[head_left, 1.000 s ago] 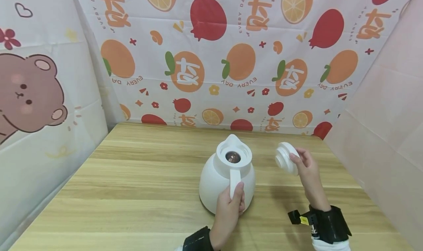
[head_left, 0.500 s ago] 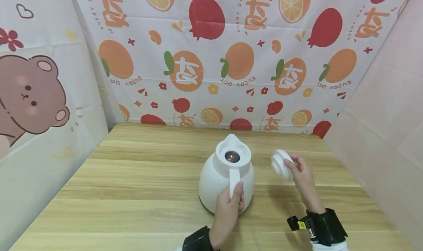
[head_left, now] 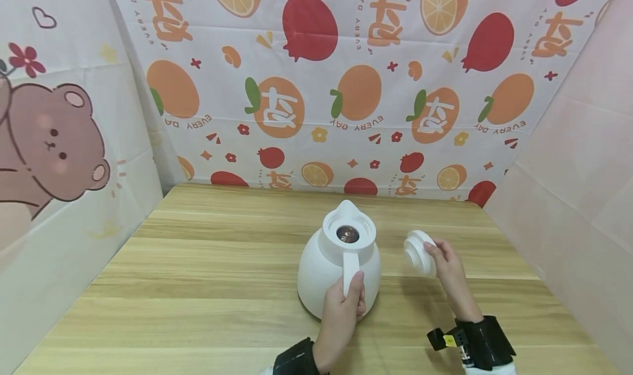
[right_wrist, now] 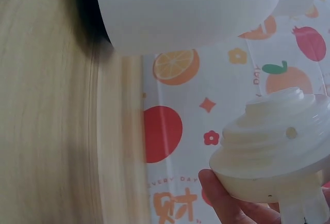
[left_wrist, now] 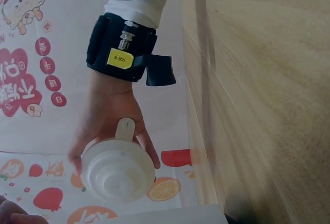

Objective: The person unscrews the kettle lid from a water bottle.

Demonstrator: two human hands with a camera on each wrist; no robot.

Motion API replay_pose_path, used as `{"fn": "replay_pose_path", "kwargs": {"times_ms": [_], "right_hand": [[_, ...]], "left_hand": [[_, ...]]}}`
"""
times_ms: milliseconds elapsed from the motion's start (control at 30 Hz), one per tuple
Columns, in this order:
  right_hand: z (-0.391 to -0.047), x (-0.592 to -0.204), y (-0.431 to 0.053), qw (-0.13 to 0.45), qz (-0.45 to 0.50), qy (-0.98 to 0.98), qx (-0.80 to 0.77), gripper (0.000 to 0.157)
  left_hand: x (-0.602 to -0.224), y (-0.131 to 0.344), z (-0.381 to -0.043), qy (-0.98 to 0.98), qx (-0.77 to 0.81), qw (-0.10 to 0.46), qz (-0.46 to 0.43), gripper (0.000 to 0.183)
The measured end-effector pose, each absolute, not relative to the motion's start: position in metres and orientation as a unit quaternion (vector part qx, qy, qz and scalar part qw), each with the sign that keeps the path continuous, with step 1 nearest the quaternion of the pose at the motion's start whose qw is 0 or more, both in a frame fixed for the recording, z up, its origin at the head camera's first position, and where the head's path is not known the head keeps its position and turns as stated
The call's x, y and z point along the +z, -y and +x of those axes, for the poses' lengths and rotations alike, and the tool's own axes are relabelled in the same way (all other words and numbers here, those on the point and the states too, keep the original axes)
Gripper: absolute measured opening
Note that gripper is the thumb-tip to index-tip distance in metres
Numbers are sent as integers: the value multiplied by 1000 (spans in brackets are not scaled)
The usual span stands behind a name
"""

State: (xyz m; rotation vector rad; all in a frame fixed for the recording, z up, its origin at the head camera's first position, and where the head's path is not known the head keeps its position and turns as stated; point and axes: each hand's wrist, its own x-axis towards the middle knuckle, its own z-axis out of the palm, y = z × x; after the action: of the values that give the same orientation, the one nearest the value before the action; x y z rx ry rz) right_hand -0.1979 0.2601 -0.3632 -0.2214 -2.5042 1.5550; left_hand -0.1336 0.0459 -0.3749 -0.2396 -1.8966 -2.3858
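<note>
A white thermos jug stands upright on the table, its round mouth uncovered and its spout pointing away from me. My left hand grips the jug's handle, thumb along the top. To the right of the jug, my right hand holds the white stepped lid by its edge above the table, tilted with the underside facing the jug. In the left wrist view the lid shows a tab at its rim. Fingers support the lid from beneath in the right wrist view, below the jug.
The wood-grain table stretches out on both sides of the jug. A fruit-print cloth hangs behind its far edge, and further cloth sheets hang at the left and right. Black camera straps wrap both wrists.
My right hand has brought the lid slightly left and nearer to me, still tilted. The left hand and the jug hold their place.
</note>
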Motion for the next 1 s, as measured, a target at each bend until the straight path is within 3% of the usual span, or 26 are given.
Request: {"fn": "replay_pose_path", "kwargs": {"times_ms": [333, 1000], "right_hand": [[-199, -368, -265, 80, -91, 819, 561, 47], [-190, -391, -279, 13, -98, 820, 564, 72]], "left_hand": [[-374, -46, -134, 622, -778, 42, -78, 50], [-385, -47, -129, 614, -782, 52, -89, 49]]}}
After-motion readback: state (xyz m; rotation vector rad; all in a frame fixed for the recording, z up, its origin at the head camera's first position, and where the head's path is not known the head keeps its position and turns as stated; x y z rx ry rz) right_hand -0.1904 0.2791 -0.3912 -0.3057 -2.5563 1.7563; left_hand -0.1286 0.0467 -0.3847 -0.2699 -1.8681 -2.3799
